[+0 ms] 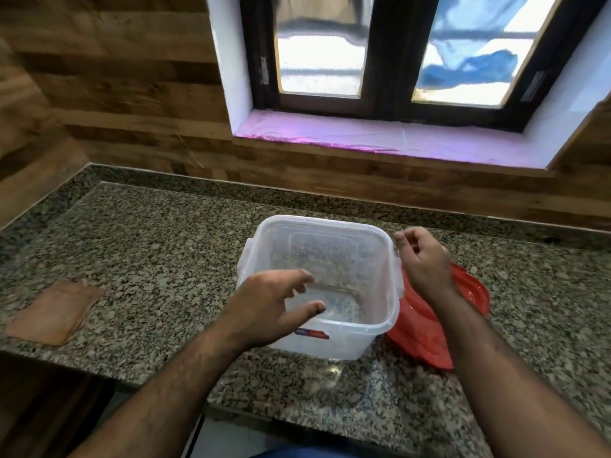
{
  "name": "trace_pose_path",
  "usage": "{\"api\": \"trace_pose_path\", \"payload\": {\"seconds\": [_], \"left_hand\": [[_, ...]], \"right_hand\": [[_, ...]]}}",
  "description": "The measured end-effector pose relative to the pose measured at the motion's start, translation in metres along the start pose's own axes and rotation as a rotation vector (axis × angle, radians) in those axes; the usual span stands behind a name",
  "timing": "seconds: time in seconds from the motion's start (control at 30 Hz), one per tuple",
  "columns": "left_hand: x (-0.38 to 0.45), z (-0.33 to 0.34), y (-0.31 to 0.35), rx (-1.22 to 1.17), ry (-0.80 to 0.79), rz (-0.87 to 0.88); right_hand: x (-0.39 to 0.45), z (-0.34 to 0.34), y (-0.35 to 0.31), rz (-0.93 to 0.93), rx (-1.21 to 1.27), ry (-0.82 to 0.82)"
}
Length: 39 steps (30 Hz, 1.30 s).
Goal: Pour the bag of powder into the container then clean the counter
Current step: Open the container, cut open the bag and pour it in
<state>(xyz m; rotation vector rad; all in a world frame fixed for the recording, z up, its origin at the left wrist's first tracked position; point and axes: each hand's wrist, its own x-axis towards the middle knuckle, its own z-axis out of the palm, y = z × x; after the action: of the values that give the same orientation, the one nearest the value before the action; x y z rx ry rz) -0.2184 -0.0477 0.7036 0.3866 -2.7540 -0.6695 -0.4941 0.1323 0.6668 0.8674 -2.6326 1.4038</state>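
Down below us, from the head view, we see a speckled stone tabletop (165,246) with a clear plastic container (317,285) standing on it. The container is open on top and we can see the stone through its bottom. It has a small red and blue label on its near wall.

Our left hand (274,305) hangs over the near left corner of the container. Its grip is spread, with the fingers loose and apart, and it holds nothing. We cannot tell if it touches the rim.

Our right hand (423,259) is at the right side of the container, by the rim. Its fingers are loosely curled, and we cannot tell if they pinch the rim or a clip.

A red lid (426,332) lies on the tabletop just beside the container, on the right, partly under our right arm.

A flat brown packet (56,312) lies well apart on the left. Behind the tabletop are a wooden wall (115,94) and a window (396,54).
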Motion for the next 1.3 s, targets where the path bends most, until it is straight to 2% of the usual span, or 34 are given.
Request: {"api": "trace_pose_path", "payload": {"seconds": [0.13, 0.3, 0.43, 0.6, 0.67, 0.83, 0.9, 1.03, 1.13, 1.3], "left_hand": [[0.002, -0.045, -0.021, -0.064, 0.204, -0.181], [0.003, -0.143, -0.069, 0.0, 0.404, -0.307], [0.011, -0.242, -0.113, 0.094, 0.545, -0.371], [0.023, -0.398, -0.182, 0.242, 0.682, -0.403], [0.024, -0.463, -0.209, 0.316, 0.732, -0.414], [0.026, -0.61, -0.286, 0.56, 0.914, -0.43], [0.03, -0.663, -0.31, 0.645, 0.987, -0.461], [0.044, -0.753, -0.341, 0.745, 1.135, -0.522], [0.054, -0.801, -0.356, 0.716, 1.089, -0.582], [0.072, -0.824, -0.368, 0.704, 0.942, -0.632]], "right_hand": [[0.052, 0.03, -0.071, -0.295, -0.099, -0.125], [0.089, 0.089, -0.192, -0.566, -0.163, -0.286], [0.111, 0.155, -0.319, -0.756, -0.162, -0.342], [0.149, 0.237, -0.503, -0.943, -0.174, -0.385], [0.165, 0.264, -0.578, -0.987, -0.207, -0.354], [0.21, 0.32, -0.75, -1.102, -0.33, -0.157], [0.235, 0.339, -0.81, -1.113, -0.385, -0.079], [0.277, 0.362, -0.903, -1.089, -0.341, 0.087], [0.299, 0.379, -0.953, -1.079, -0.426, 0.2], [0.308, 0.402, -0.995, -1.156, -0.604, 0.158]]}}
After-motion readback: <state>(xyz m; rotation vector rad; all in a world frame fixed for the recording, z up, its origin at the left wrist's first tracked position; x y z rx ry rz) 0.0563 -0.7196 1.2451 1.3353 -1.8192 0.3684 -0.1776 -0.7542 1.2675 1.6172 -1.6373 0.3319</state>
